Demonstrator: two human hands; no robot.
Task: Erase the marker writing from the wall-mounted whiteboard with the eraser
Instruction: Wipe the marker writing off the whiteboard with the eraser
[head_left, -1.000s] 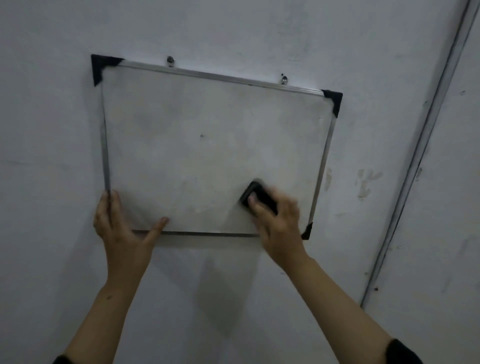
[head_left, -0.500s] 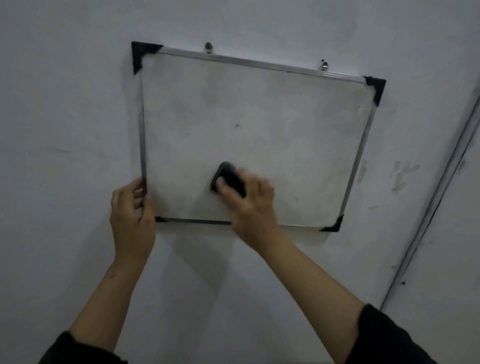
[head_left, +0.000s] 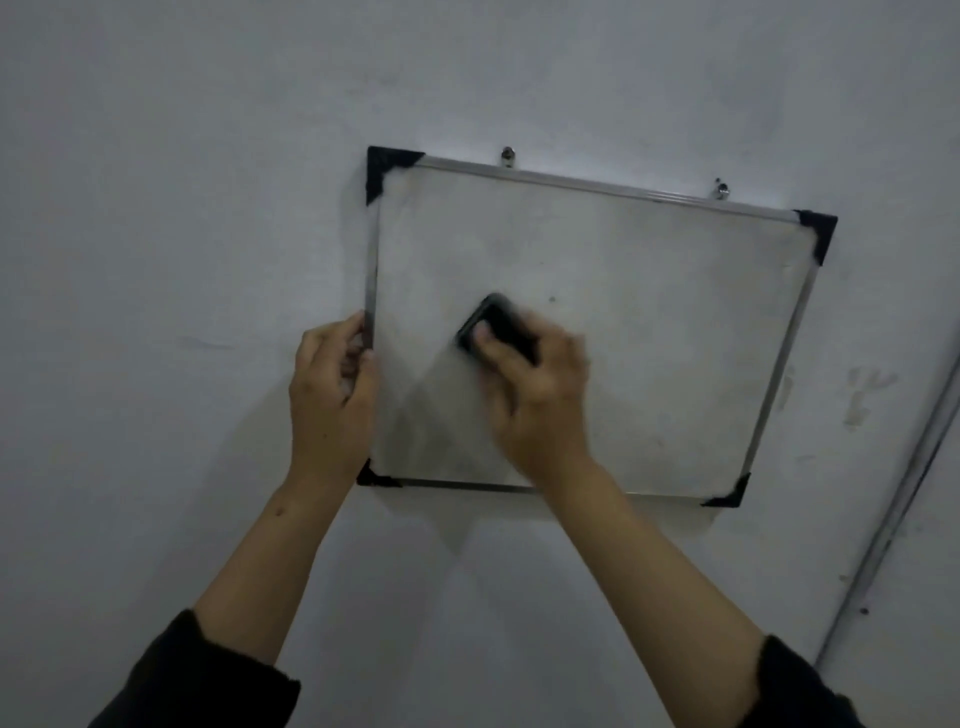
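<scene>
Right hand (head_left: 540, 400) grips eraser (head_left: 496, 330), flat against whiteboard (head_left: 649, 338), left of centre, blurred. Left hand (head_left: 332, 395) curls round the board's left frame edge, steadying it. Advice: keep the pad flat, press evenly, overlap strokes, brace against the push since it hangs on two hooks (head_left: 506, 156). No readable writing or branding; only faint smudges.
</scene>
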